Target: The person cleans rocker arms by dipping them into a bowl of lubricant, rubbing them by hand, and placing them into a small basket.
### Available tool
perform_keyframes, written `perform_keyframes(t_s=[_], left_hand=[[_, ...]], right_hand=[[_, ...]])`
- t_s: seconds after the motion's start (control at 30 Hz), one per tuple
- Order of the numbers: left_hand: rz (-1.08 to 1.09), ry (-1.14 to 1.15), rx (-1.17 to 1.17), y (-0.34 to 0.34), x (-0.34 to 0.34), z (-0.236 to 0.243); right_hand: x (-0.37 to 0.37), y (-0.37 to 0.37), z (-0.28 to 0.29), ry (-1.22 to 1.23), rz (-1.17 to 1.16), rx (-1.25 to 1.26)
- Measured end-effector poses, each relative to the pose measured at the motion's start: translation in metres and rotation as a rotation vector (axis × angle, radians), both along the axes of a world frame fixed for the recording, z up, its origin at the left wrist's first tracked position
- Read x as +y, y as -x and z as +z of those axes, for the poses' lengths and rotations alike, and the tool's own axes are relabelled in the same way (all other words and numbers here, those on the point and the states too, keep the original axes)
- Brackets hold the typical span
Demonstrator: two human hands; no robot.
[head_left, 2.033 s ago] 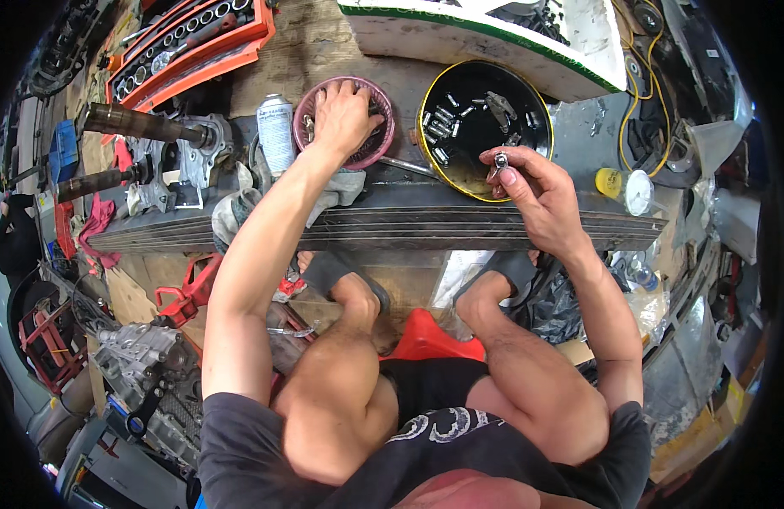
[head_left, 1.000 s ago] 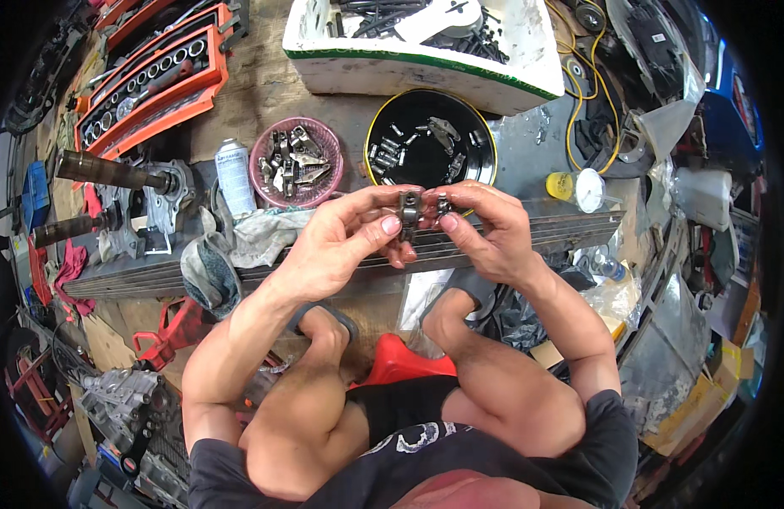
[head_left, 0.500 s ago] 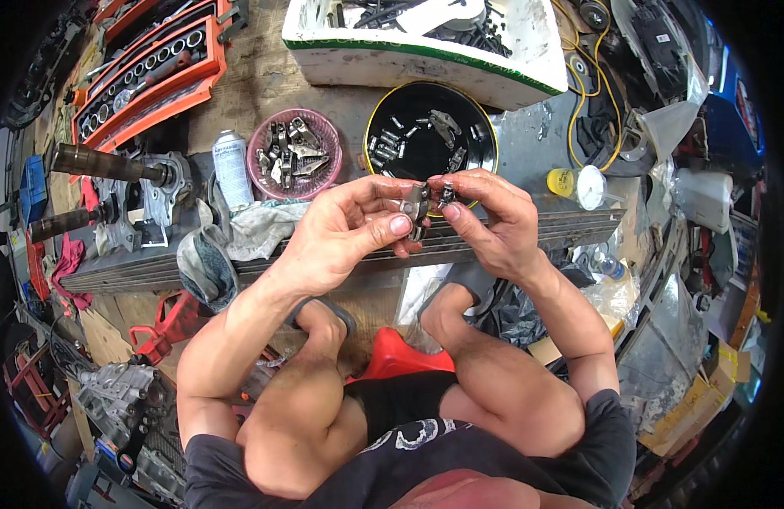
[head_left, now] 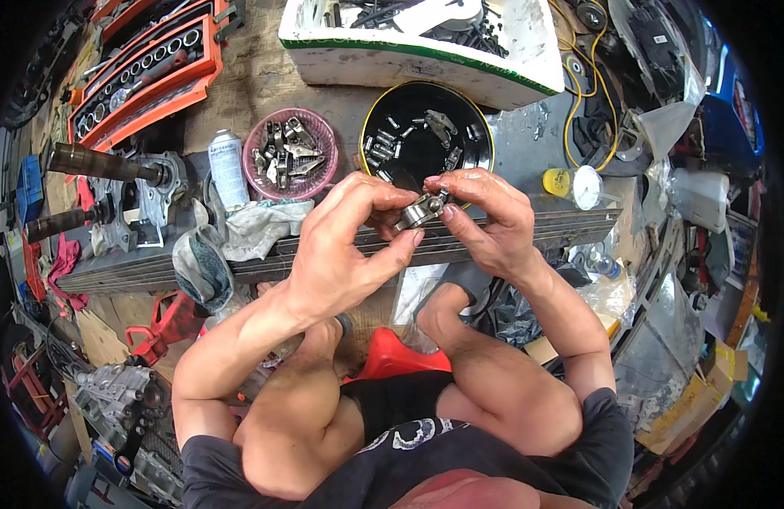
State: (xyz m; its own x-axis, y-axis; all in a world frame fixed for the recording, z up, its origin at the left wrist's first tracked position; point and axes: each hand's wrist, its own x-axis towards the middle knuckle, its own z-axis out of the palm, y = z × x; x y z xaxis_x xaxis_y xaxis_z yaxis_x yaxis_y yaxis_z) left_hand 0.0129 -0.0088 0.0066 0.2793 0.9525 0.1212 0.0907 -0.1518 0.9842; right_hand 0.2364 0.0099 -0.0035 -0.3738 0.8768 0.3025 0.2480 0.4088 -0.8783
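Both hands meet over the bench's front edge on a shiny metal rocker arm (head_left: 419,212) with a round roller. My left hand (head_left: 345,233) grips its near-left end between thumb and fingers. At its far-right end, my right hand (head_left: 492,212) pinches it between thumb and forefinger; the fingertips hide part of that end. Just beyond is a black round pan (head_left: 426,95) with a yellow rim, holding small metal cylinders (head_left: 381,146) and more rocker arms (head_left: 440,127) in dark liquid. A pink basket (head_left: 256,174) to the left holds several similar rocker arms (head_left: 292,153).
A spray can (head_left: 226,165) and grey rags (head_left: 256,227) stand left of the hands. Farther back are an orange socket tray (head_left: 214,64) and a white foam box (head_left: 349,69) of metal parts. A yellow-capped jar (head_left: 558,181) sits right; a red stool (head_left: 400,355) is below.
The rocker arm has turned from nearly upright to lying slantwise, with its roller now showing. My left fingers have shifted their hold, and the thumb has moved nearer its lower end.
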Motion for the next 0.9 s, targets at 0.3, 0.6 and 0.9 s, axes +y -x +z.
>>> perform_keyframes(t_s=[0.3, 0.6, 0.9], left_hand=[[0.028, -0.063, 0.046, -0.001, -0.002, 0.001], [0.022, 0.268, -0.063, -0.001, -0.005, 0.002], [-0.059, 0.68, -0.174, 0.009, 0.013, 0.0]], right_hand=[[-0.002, 0.002, 0.0, -0.06, -0.029, -0.061], [-0.003, 0.007, 0.004, -0.213, -0.083, -0.157], [-0.006, 0.011, 0.005, -0.175, -0.168, -0.382]])
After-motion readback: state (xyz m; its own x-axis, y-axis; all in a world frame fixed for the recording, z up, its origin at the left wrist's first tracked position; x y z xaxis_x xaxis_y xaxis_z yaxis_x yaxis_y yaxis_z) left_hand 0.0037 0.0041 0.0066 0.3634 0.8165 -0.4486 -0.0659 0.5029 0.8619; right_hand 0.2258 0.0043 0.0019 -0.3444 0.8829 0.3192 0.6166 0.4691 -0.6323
